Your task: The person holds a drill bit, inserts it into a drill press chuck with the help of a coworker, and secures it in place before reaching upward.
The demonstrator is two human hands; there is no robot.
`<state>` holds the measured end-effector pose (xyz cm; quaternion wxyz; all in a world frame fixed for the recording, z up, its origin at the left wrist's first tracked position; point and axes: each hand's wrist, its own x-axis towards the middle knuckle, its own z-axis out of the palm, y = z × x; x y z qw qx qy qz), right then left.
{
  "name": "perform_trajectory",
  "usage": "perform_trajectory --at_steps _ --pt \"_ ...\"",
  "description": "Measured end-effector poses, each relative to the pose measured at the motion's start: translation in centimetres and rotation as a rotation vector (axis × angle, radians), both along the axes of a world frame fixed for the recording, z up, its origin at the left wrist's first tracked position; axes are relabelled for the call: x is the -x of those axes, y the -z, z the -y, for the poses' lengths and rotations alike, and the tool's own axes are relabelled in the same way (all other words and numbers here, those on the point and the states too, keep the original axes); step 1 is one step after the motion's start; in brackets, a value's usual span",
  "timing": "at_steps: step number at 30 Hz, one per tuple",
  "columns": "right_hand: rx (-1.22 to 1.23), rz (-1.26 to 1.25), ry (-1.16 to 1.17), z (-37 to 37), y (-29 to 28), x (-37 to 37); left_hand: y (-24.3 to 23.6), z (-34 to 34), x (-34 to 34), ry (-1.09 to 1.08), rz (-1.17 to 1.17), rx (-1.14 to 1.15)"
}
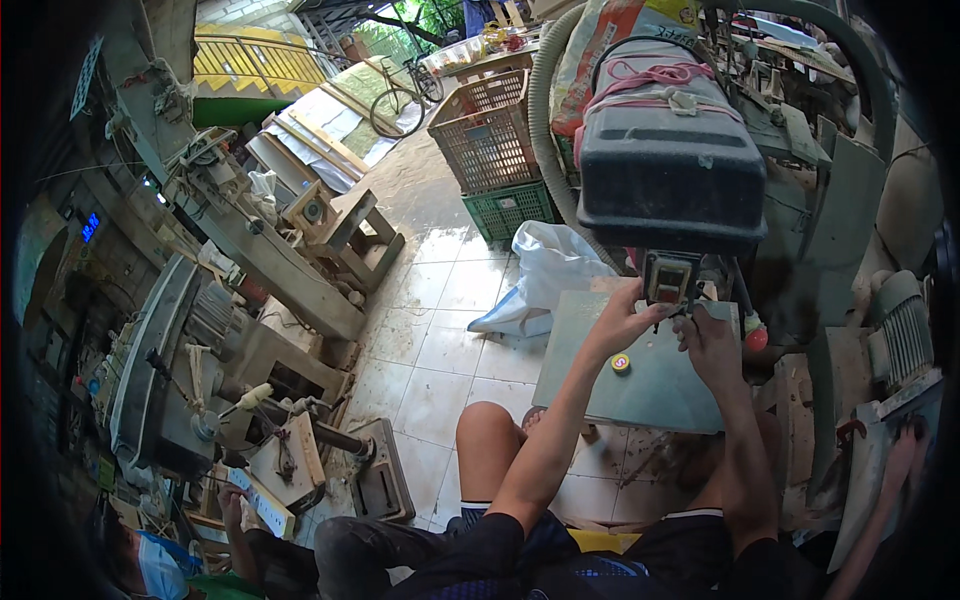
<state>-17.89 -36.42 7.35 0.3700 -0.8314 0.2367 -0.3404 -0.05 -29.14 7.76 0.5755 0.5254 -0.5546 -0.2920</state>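
A bench machine with a dusty black cover (668,185) stands in front of me, and a small switch box (670,280) sits under its front. My left hand (632,322) reaches up just below the box, fingers closed at the tips. Close to its right, my right hand (706,340) is closed too, its fingers curled. Whatever lies between the fingers is too small and too shaded to make out. Below both hands spreads a grey-green worktable (590,385). A small round yellow-rimmed piece (620,363) lies on it, near my left wrist.
An orange-brown crate (480,135) is stacked on a green crate (508,208), beside a white sack (545,265). A red ball-shaped knob (756,339) is right of the table. At lower left a masked co-worker's hand (232,505) holds a pale strip; another person's arm (893,475) shows far right.
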Motion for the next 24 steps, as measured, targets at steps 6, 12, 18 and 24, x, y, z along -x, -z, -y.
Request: perform_trajectory --at_steps 6,12,18,24 --pt "-0.074 -0.04 0.029 -0.47 -0.07 -0.13 0.2 0.08 -0.17 0.022 -0.007 0.009" --pt "-0.53 0.248 -0.059 -0.56 0.13 -0.28 0.58 0.15 -0.14 -0.013 0.051 0.123" --pt "-0.313 0.132 -0.049 -0.53 0.31 -0.57 0.61 0.34 -0.29 0.027 0.003 0.156" --pt "-0.105 -0.035 0.007 -0.32 0.66 -0.8 0.68 0.35 -0.64 0.045 0.044 0.121"
